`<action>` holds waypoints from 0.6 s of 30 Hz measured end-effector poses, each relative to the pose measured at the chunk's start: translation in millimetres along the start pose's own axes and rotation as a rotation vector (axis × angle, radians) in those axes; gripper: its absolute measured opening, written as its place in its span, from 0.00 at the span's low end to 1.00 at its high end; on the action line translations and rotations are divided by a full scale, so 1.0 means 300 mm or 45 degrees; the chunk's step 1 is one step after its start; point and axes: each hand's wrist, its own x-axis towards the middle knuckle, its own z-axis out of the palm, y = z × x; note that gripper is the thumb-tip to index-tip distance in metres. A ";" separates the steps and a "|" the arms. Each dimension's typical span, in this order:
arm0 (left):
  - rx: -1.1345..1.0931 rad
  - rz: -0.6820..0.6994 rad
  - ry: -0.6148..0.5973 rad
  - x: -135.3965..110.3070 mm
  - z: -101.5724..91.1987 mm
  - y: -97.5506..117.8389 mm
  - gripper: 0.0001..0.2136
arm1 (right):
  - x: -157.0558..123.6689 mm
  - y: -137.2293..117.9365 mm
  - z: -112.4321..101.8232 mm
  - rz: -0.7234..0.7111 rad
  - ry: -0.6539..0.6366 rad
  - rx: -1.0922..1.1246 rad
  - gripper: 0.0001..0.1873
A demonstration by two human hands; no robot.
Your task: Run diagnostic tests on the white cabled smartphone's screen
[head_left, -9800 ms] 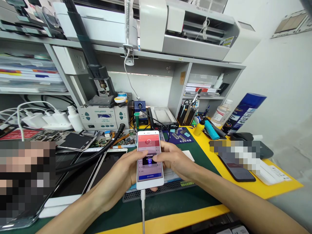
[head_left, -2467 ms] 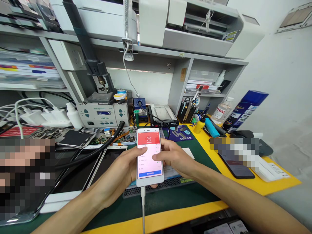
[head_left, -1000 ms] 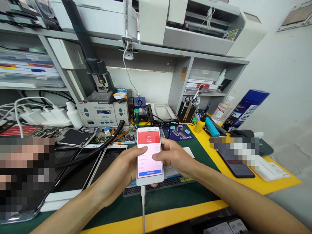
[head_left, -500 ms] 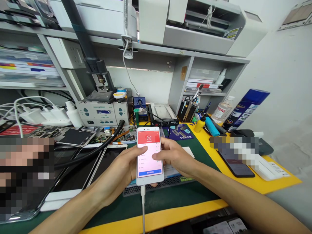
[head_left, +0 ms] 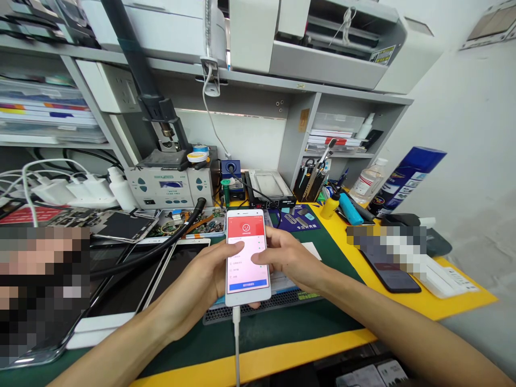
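I hold a white smartphone (head_left: 246,236) upright over the green mat (head_left: 282,328), both hands wrapped round it. My left hand (head_left: 203,282) grips its left edge, the thumb lying on the lit screen. My right hand (head_left: 288,258) clasps the right edge, its thumb touching the screen's middle. The display has a red banner on top and a blue button at the bottom. A white cable (head_left: 236,344) hangs from the phone's lower end toward me.
A grey rework station (head_left: 169,185) and black hose (head_left: 161,244) stand behind left, beside dismantled phones and screens (head_left: 121,226). A dark phone (head_left: 389,274) lies on the yellow mat at right, near a blue spray can (head_left: 407,177), bottles and a tool holder (head_left: 312,185).
The phone's screen changed from a dark pop-up to a list under a red banner. Both hands have kept their grip, almost still for the last second.
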 end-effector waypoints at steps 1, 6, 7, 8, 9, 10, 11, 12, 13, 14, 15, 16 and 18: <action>0.001 0.000 0.000 0.000 0.000 0.000 0.21 | 0.000 0.000 0.000 -0.001 -0.002 0.001 0.24; 0.005 -0.004 0.003 -0.001 0.001 0.001 0.21 | -0.001 -0.002 -0.001 -0.007 -0.013 -0.005 0.24; 0.004 -0.006 0.000 0.000 0.002 0.002 0.20 | -0.001 -0.002 -0.001 -0.008 -0.013 -0.005 0.24; 0.004 -0.006 -0.003 0.001 0.002 0.002 0.20 | -0.001 -0.001 -0.001 -0.007 -0.014 -0.005 0.24; 0.004 -0.006 -0.005 0.001 0.003 0.003 0.20 | -0.001 -0.001 -0.002 -0.007 -0.015 -0.005 0.24; 0.005 -0.005 -0.006 0.003 0.003 0.003 0.20 | -0.001 0.000 -0.002 -0.007 -0.017 -0.004 0.24; 0.005 -0.005 -0.006 0.004 0.003 0.003 0.20 | -0.001 0.000 -0.002 -0.008 -0.018 -0.003 0.24; 0.004 -0.004 -0.004 0.004 0.003 0.003 0.20 | -0.002 0.000 -0.002 -0.008 -0.020 -0.003 0.23; 0.002 -0.004 -0.002 0.005 0.002 0.003 0.20 | -0.002 0.000 -0.003 -0.010 -0.021 -0.003 0.23; 0.002 -0.006 -0.001 0.005 0.002 0.003 0.20 | -0.002 0.000 -0.003 -0.011 -0.021 -0.002 0.24; -0.001 -0.008 0.000 0.005 0.001 0.002 0.20 | -0.002 0.000 -0.002 -0.011 -0.019 -0.002 0.24; -0.005 -0.009 0.002 0.004 0.001 0.001 0.20 | -0.002 -0.001 -0.002 -0.008 -0.018 -0.001 0.24; -0.018 -0.011 0.011 0.002 0.000 0.000 0.19 | -0.002 -0.003 0.001 -0.003 -0.014 0.000 0.24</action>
